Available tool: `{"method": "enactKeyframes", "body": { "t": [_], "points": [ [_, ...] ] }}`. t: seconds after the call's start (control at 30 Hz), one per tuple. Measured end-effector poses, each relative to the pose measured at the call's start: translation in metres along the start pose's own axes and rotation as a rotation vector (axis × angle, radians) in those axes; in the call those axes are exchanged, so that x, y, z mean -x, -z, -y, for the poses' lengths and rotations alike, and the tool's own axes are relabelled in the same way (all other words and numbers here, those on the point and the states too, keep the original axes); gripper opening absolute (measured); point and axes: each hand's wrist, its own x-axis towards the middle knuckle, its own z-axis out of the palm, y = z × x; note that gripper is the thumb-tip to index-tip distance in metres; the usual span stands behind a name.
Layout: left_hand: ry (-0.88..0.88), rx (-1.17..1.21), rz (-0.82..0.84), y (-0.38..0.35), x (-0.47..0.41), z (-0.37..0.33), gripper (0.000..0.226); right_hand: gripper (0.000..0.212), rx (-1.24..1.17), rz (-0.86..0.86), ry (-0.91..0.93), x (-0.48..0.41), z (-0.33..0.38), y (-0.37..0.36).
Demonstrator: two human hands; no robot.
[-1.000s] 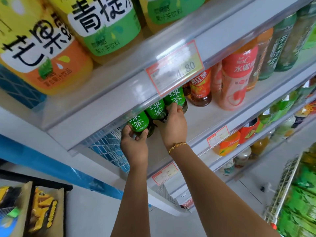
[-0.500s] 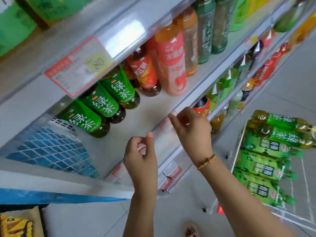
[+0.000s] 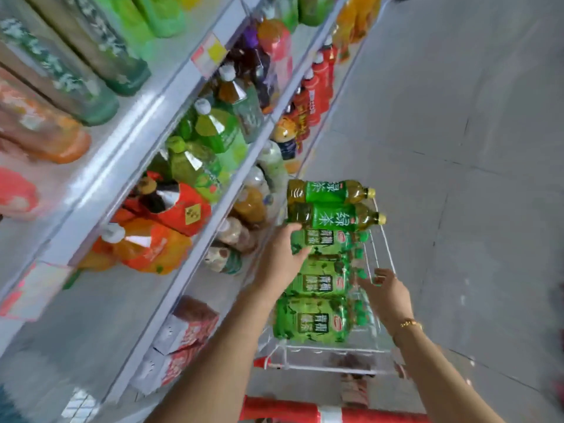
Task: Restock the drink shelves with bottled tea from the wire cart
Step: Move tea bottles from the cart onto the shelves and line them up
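Note:
A white wire cart (image 3: 383, 351) stands below me beside the shelves, with several green-labelled tea bottles lying in it. Two yellow-capped green tea bottles (image 3: 331, 216) lie on top at its far end, and bright green bottles with green caps (image 3: 314, 320) lie nearer. My left hand (image 3: 279, 261) reaches into the cart with fingers spread, its fingertips at the base of the lower yellow-capped bottle. Over the cart's right side, by the green caps, my right hand (image 3: 386, 288) hovers with fingers loosely extended and holds nothing. The drink shelves (image 3: 171, 96) run along the left.
The shelves hold tall green, orange and red drink bottles, with price tags (image 3: 210, 53) on their edges. Red and white cartons (image 3: 183, 337) sit on the lowest shelf. A red cart handle (image 3: 305, 412) crosses the bottom of the view. Grey tiled floor (image 3: 473, 148) stretches to the right.
Both hands left the green tea bottles standing on the shelf and dropped down to the cart. My view swung from the shelf to the cart and floor.

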Motion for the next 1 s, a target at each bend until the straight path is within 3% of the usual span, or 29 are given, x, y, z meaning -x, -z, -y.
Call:
{"method": "enactKeyframes", "body": {
  "t": [0.07,0.13,0.27,0.37,0.47,0.6,0.7,0.8,0.9,1.0],
  "points": [
    [-0.071,-0.115,-0.016,-0.007,-0.038,-0.018,0.051,0.05,-0.018,0.026,0.0,-0.018,-0.006,0.001],
    [-0.14,-0.185,0.076,-0.016,-0.07,-0.035,0.056,0.045,-0.085,0.05,0.021,-0.034,-0.005,-0.001],
    [-0.224,-0.47,0.289,-0.043,-0.103,-0.049,0.064,0.051,-0.546,0.082,-0.098,-0.074,0.009,-0.001],
    [-0.2,-0.631,0.243,-0.057,-0.111,-0.043,0.069,0.034,-0.861,0.165,-0.175,-0.098,0.026,-0.001],
    [-0.156,-0.706,0.26,-0.064,-0.109,-0.034,0.064,0.03,-0.907,0.217,-0.165,-0.108,0.044,-0.002],
    [0.016,-0.515,0.285,-0.065,-0.087,-0.027,0.069,0.03,-0.995,0.244,-0.245,-0.111,0.055,-0.004],
    [0.13,-0.271,0.171,-0.052,-0.066,-0.021,0.064,0.027,-1.092,0.21,-0.269,-0.108,0.058,-0.006],
    [0.192,-0.076,0.054,-0.023,-0.051,-0.02,0.058,0.029,-1.003,0.157,-0.239,-0.112,0.075,-0.008],
    [0.247,0.017,-0.063,0.011,-0.053,-0.019,0.054,0.016,-0.933,0.156,-0.27,-0.127,0.102,-0.009],
    [0.312,0.098,-0.171,0.038,-0.062,-0.015,0.051,0.023,-0.994,0.192,-0.371,-0.142,0.125,-0.01]
  ]
}}
